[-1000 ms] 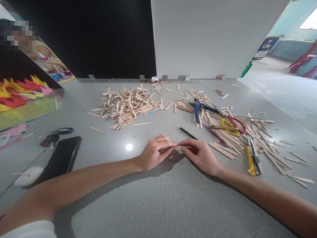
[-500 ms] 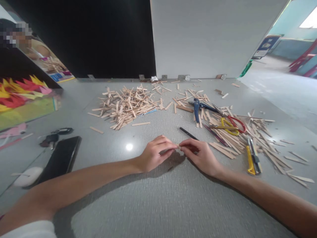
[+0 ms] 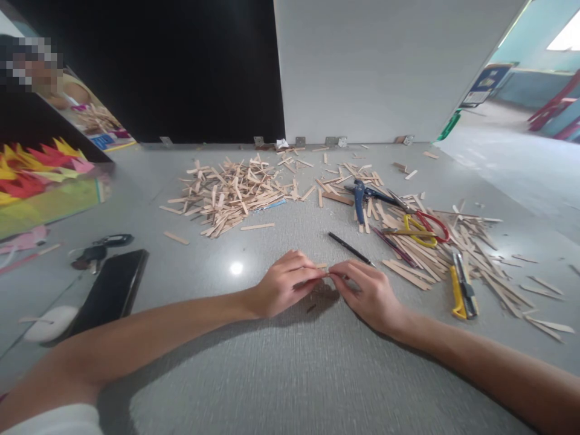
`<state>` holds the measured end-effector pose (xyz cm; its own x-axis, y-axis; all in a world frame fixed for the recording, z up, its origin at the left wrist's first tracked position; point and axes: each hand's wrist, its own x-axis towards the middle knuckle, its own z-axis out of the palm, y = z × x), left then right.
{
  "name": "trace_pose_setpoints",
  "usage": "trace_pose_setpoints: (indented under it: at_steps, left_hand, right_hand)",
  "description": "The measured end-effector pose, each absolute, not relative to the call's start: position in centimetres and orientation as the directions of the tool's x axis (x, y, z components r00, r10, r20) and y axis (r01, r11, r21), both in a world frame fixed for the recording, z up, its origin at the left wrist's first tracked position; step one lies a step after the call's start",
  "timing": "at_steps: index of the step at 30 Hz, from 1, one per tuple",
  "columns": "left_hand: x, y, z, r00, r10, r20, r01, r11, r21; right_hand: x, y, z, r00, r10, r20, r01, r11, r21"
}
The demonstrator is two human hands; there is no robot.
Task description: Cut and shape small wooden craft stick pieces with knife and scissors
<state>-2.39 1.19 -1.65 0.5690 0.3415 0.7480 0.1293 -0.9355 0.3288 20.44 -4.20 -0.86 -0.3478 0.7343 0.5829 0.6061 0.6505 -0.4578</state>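
Observation:
My left hand [image 3: 290, 284] is closed in a pinch on a small piece of wooden craft stick [image 3: 321, 266], whose pale end shows just past the fingertips. Against it, my right hand [image 3: 367, 293] pinches at the same spot, thumb and forefinger closed on the piece; most of it is hidden by the fingers. Both hands hover just over the grey table, their shadow under them. A small dark scrap [image 3: 311, 309] lies below the fingertips. Behind the right hand rests a black pen [image 3: 348, 246].
A heap of craft sticks [image 3: 235, 193] lies ahead. On the right are more sticks [image 3: 419, 257], blue-handled cutters [image 3: 359, 202], scissors [image 3: 432, 226] and a yellow utility knife [image 3: 460, 287]. To the left are a phone [image 3: 109, 290], keys [image 3: 90, 258] and a box of folded paper [image 3: 49, 196]. Upright boards [image 3: 362, 72] stand behind.
Both hands have shifted slightly at the fingertips, and the end of the stick piece now shows above the left fingers. My right hand has lowered a little, uncovering more of the pen.

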Motion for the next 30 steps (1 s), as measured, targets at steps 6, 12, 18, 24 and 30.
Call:
trace_pose_setpoints:
  at_steps: [6, 12, 18, 24, 30]
  left_hand:
    - [-2.58, 1.0, -1.82, 0.602, 0.286, 0.746, 0.109, -0.954, 0.278]
    - [-2.64, 0.82, -1.67, 0.614, 0.244, 0.751, 0.099, -0.967, 0.234]
    - [-2.83, 0.66, -1.52, 0.635, 0.222, 0.74, 0.083, -0.972, 0.221]
    - [-2.78, 0.66, -1.24, 0.648, 0.187, 0.739, 0.059, -0.979, 0.195]
    - [-2.79, 0.57, -1.18, 0.655, 0.171, 0.736, 0.06, -0.983, 0.176]
  right_hand:
    - [20.37, -4.35, -1.0, -0.399, 0.666, 0.631, 0.633, 0.697, -0.336]
    - [20.3, -4.52, -0.75, -0.446, 0.596, 0.668, 0.631, 0.738, -0.238]
    - [20.33, -4.38, -0.7, -0.461, 0.608, 0.647, 0.589, 0.755, -0.289]
    - [20.26, -4.26, -0.78, -0.479, 0.585, 0.654, 0.585, 0.769, -0.259]
    - [20.33, -4.22, -0.83, -0.522, 0.568, 0.637, 0.582, 0.783, -0.22]
